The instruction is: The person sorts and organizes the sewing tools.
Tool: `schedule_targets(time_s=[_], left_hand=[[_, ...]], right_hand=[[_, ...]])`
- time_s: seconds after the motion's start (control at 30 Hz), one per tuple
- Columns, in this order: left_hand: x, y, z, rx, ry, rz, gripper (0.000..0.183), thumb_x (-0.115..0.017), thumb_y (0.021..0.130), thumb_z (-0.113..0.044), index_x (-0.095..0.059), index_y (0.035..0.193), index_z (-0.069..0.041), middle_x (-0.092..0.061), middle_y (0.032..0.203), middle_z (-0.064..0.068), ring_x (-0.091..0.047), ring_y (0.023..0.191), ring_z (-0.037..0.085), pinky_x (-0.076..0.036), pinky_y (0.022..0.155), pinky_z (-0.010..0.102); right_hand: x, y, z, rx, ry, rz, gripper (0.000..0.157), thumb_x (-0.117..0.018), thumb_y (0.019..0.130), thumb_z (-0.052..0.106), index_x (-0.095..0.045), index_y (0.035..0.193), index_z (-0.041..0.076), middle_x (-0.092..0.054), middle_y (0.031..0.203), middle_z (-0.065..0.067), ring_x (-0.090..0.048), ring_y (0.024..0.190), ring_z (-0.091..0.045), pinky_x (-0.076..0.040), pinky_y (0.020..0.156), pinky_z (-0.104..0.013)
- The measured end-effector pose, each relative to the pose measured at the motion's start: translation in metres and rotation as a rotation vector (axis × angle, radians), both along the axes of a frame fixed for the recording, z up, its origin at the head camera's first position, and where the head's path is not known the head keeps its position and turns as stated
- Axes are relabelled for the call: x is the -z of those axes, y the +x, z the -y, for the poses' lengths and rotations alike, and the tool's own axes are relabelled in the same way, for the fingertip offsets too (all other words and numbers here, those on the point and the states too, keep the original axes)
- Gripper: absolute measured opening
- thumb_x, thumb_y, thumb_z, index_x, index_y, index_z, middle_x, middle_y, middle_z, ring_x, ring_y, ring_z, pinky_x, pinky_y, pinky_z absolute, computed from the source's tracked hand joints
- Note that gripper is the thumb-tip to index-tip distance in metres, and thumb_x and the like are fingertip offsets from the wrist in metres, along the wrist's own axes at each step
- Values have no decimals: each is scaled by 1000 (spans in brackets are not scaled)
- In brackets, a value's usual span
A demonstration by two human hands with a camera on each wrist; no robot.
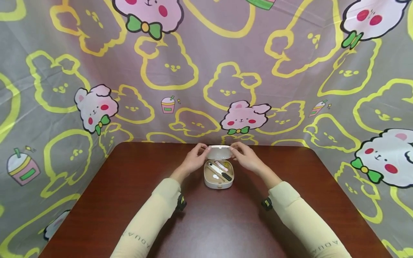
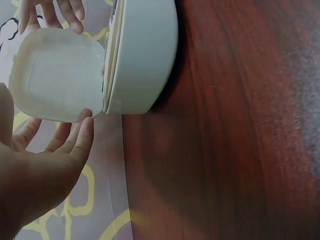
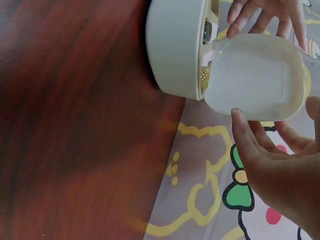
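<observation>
A small white box (image 1: pixel 213 185) with rounded corners stands on the table, its hinged lid (image 1: pixel 219 153) raised at the back. My left hand (image 1: pixel 194 158) holds the lid's left edge, and my right hand (image 1: pixel 247 157) holds its right edge. In both wrist views the fingers reach around the sides of the lid. Inside the box lie a white stick with a black end (image 1: pixel 226 176), a pinkish-white slim item (image 1: pixel 221 166) and a small white piece (image 1: pixel 215 176). A gold dotted item (image 3: pixel 204 78) sits near the hinge side.
The box stands toward the back of a dark reddish-brown table (image 1: pixel 135 200). A grey cloth (image 1: pixel 200 96) printed with yellow outlines and pink rabbit faces hangs behind and along both sides. Dark wrist straps (image 1: pixel 181 203) show at the cream sleeves (image 1: pixel 151 215).
</observation>
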State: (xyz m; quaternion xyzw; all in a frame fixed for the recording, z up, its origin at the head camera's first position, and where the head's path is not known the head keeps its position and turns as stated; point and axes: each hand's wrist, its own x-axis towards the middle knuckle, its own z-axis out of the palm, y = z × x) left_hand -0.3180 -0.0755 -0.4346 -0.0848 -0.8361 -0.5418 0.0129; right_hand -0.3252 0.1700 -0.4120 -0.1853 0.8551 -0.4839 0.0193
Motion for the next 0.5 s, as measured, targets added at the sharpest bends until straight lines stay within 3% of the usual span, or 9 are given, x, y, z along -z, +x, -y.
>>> schedule_targets(time_s=[0.17,0.3,0.5], left_hand=[[2,5,1,16,-38,-13,41,-58,102,-53,-57,115,-14,-66,120,12,-65,103,25,-50,93,45],[5,8,0,41,-52,-36,32,-65,101,-40,-58,113,-11,-67,118,13,-66,102,26,-53,90,41],[8,14,4,164,-133,-135,34,-75,95,-26,-62,118,-5,-62,117,13,-65,107,29,-54,92,41]], right_hand=[[6,7,-4,-26,18,-35,32,-53,108,27,-59,126,1,-65,119,-20,-67,104,-34,-56,89,-48],[12,13,-8,-45,45,-44,31,-57,107,27,-61,124,2,-66,119,-18,-67,102,-28,-58,86,-44],[14,19,-15,-124,111,-87,33,-63,103,27,-64,126,3,-68,119,-17,-68,104,-29,-56,88,-45]])
